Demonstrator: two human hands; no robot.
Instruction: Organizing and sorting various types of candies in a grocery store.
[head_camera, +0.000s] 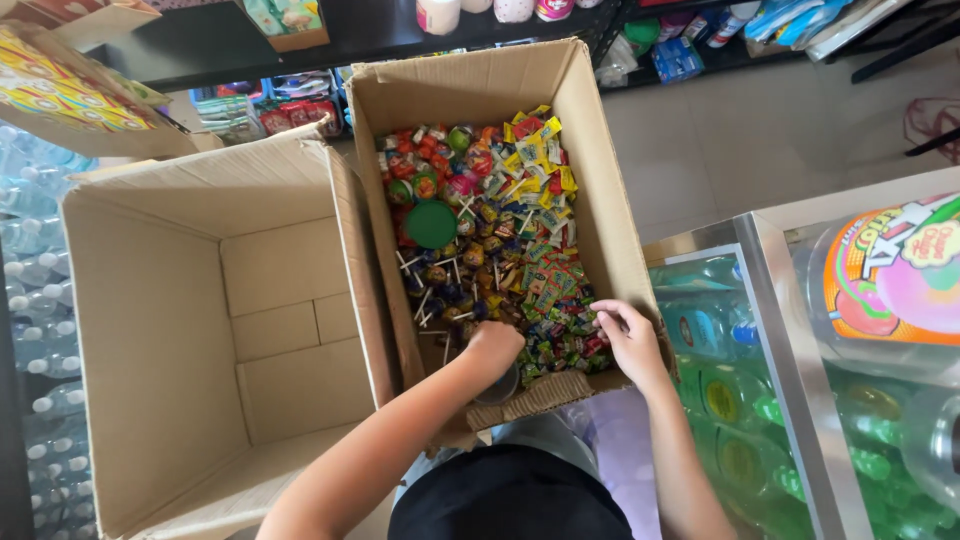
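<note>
Both hands (495, 345) (628, 335) apart, dug into candy box (600, 210) | left fingers buried among lollipops (450, 285), grip unclear | right pinching small wrapped sweets (560, 330).

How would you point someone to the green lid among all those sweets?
Two open cardboard boxes stand side by side; take the right-hand box, full of wrapped sweets and lollipops. The green lid lies on the heap at its left wall, beyond both hands. It is the only plain, flat, round disc among crinkled wrappers.

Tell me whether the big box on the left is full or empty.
Empty. The left box stands open, with only bare cardboard floor and walls showing. Both hands, left and right, reach into the candy box beside it.
</note>
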